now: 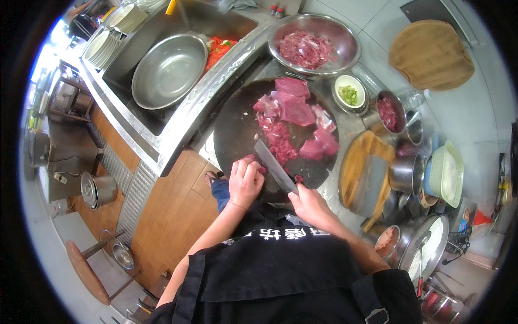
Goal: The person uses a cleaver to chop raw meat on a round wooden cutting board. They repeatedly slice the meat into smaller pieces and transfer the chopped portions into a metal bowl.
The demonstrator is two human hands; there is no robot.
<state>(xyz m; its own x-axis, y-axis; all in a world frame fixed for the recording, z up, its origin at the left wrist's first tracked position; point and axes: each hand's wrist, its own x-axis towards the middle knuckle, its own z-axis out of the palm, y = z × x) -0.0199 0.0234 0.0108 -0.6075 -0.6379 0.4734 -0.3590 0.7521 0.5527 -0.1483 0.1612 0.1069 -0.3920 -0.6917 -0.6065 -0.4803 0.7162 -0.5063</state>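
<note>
On a dark round chopping block [238, 117] my left hand [246, 181] presses down on a piece of raw red meat [251, 157] near the block's left edge. Held in my right hand [309, 202] is a cleaver [275, 167], its blade slanting up and left, just right of that piece. A heap of sliced meat [279, 139] lies beyond the blade. Larger meat chunks [297, 111] rest at the back of the block, and smaller ones [319, 145] at its right. Behind the block, a steel bowl [344, 44] contains cut meat [305, 50].
A steel sink [170, 146] at the left holds a large basin [170, 71] and a red bag [218, 50]. Right of the block are a bowl of chopped greens [349, 95], a steel pot of meat [389, 113], and a wooden board [352, 178] with another blade [372, 186] on it.
</note>
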